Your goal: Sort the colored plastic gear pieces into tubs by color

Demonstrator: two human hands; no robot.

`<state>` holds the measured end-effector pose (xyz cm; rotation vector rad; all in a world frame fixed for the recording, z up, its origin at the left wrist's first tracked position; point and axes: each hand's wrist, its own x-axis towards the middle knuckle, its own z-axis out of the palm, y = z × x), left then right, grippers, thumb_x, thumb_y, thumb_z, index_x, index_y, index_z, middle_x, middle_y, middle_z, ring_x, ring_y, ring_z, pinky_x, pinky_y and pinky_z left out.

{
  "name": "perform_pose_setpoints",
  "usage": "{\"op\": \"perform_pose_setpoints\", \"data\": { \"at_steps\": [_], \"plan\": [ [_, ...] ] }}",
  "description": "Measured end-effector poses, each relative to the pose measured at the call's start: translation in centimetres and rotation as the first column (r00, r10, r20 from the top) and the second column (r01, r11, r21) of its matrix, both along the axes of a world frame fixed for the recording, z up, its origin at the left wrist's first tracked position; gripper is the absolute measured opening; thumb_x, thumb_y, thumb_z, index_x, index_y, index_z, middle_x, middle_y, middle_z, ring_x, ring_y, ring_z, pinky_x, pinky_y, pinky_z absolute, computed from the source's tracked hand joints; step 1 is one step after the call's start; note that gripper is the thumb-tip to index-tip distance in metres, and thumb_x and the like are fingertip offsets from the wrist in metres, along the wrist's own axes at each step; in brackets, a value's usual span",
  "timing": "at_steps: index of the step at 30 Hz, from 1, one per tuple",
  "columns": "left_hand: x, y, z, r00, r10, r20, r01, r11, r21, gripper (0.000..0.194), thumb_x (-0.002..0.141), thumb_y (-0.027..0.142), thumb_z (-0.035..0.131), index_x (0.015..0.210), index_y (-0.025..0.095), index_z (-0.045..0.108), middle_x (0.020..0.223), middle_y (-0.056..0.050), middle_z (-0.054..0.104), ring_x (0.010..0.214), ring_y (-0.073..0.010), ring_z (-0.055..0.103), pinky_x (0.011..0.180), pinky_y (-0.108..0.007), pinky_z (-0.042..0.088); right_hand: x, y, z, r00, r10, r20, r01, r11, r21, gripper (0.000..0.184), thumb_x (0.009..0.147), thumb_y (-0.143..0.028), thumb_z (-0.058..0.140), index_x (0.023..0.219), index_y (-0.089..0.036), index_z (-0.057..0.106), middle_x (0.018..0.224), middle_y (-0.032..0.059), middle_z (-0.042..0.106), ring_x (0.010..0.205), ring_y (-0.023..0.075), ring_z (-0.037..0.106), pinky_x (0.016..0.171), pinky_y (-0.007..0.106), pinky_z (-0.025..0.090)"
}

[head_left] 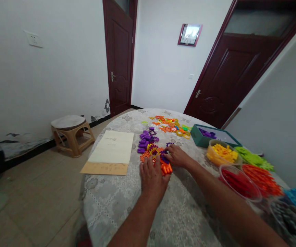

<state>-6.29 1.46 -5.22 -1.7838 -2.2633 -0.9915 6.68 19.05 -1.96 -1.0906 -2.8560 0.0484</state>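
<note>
My left hand [151, 175] lies with its fingers spread over the near edge of a cluster of toothed plastic building pieces. Bright orange pieces [166, 168] show between its thumb and forefinger. From the right, my right hand [178, 156] closes its fingertips on a dark purple toothed piece [164, 157] at the side of the cluster. Its fingers partly hide that piece. Just beyond my left fingers is a yellowish toothed piece [153, 151]. A pile of purple tube-shaped pieces [144, 140] lies farther back and to the left.
Sheets of paper [113, 147] lie left on the patterned tablecloth [104, 206]. Flat orange and yellow pieces [170, 125] are spread at the back. On the right stand a green box [199, 140], a yellow-filled tub [222, 153] and a red-filled tub [240, 181]. A stool [72, 137] stands beyond the table.
</note>
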Motion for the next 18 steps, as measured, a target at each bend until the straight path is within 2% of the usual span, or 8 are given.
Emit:
{"op": "perform_pose_setpoints", "data": {
  "at_steps": [5,9,12,15,18],
  "plan": [
    [0.3,-0.2,0.2,1.000,-0.019,0.017,0.020,0.998,-0.062,0.088,0.075,0.056,0.082,0.150,0.021,0.054,0.155,-0.018,0.050,0.147,-0.0397,0.041,0.127,-0.062,0.022,2.2,-4.2,1.1,0.998,0.048,-0.034,-0.051,0.995,-0.089,0.045,0.103,-0.032,0.049,0.141,-0.012,0.061,0.135,0.0197,0.066,0.125,0.0292,0.061,0.108,0.041,0.043],
    [0.4,-0.4,0.2,0.999,-0.032,0.039,0.034,0.997,-0.063,0.094,0.072,0.060,0.082,0.153,0.024,0.051,0.159,-0.017,0.046,0.151,-0.0409,0.035,0.127,-0.063,0.019,3.2,-5.5,3.9,0.996,0.072,-0.047,-0.081,0.970,-0.229,0.047,0.101,-0.029,0.049,0.144,-0.017,0.061,0.132,0.0149,0.072,0.119,0.0276,0.068,0.101,0.038,0.049],
    [0.4,-0.4,0.4,0.998,-0.034,0.051,0.037,0.998,-0.058,0.093,0.074,0.060,0.080,0.155,0.025,0.050,0.161,-0.016,0.045,0.153,-0.0412,0.032,0.128,-0.063,0.018,2.9,-4.7,6.4,0.998,0.038,-0.059,-0.052,0.964,-0.262,0.040,0.102,-0.031,0.047,0.134,-0.019,0.069,0.122,0.0125,0.077,0.109,0.0264,0.072,0.094,0.036,0.053],
    [0.6,-0.5,0.6,0.998,-0.029,0.055,0.033,0.997,-0.067,0.097,0.073,0.061,0.080,0.157,0.023,0.047,0.162,-0.016,0.044,0.154,-0.0417,0.030,0.128,-0.063,0.019,0.6,-2.4,7.9,0.993,-0.005,-0.122,-0.024,0.972,-0.233,0.035,0.102,-0.030,0.048,0.124,-0.019,0.073,0.111,0.0095,0.080,0.100,0.0240,0.074,0.090,0.034,0.054],
    [0.8,-0.5,0.8,0.999,-0.016,0.037,0.018,0.998,-0.067,0.102,0.074,0.058,0.080,0.161,0.023,0.041,0.163,-0.016,0.043,0.154,-0.0421,0.030,0.127,-0.064,0.020,-3.6,0.9,7.9,0.980,-0.001,-0.198,-0.022,0.993,-0.114,0.035,0.103,-0.030,0.050,0.127,-0.019,0.073,0.128,0.0102,0.076,0.118,0.0237,0.070,0.103,0.034,0.051]
  ]
}}
